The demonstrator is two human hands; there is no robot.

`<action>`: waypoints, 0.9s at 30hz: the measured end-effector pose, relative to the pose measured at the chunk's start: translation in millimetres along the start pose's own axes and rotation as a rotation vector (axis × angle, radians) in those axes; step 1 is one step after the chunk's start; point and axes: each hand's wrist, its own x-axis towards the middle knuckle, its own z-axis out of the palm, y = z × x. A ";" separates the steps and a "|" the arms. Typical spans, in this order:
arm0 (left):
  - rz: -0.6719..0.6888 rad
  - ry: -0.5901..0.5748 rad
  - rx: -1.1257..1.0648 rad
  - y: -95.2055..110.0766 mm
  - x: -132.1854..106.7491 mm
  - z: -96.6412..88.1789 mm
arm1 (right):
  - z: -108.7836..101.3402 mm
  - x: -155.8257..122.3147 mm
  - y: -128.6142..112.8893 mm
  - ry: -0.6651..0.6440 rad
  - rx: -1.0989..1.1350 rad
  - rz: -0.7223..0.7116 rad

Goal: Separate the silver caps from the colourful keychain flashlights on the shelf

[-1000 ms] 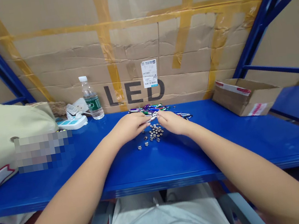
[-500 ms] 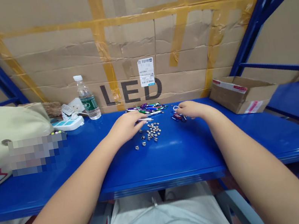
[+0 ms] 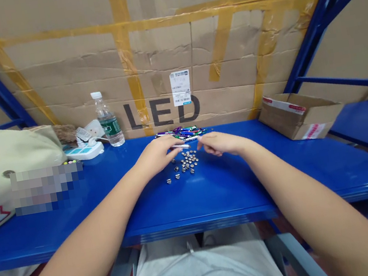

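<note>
My left hand (image 3: 154,157) is closed around a slim white pen-like stick (image 3: 181,146), whose tip points right, above the table. My right hand (image 3: 219,143) is beside it on the right, its fingers curled in and its fingertips close to the stick's tip. What the right fingers hold, if anything, I cannot make out. Several small round metal pieces (image 3: 188,161) lie loose on the blue table between and below the hands. Just behind the hands is a pile of coloured pens (image 3: 185,131). The dark blue and red loops seen earlier are hidden by my right hand.
A water bottle (image 3: 108,120) and a white power strip (image 3: 85,150) stand at the back left, next to a pale green bag (image 3: 6,153). An open cardboard box (image 3: 295,114) sits at the back right. A large taped carton (image 3: 233,96) walls off the back.
My right hand has moved left from the dark loops and the white loop to beside my left hand. The left hand has stayed nearly still with the white stick.
</note>
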 end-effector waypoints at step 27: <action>-0.514 -0.019 -0.364 13.8 5.2 6.7 | 51.7 18.4 -3.5 0.199 0.136 -0.147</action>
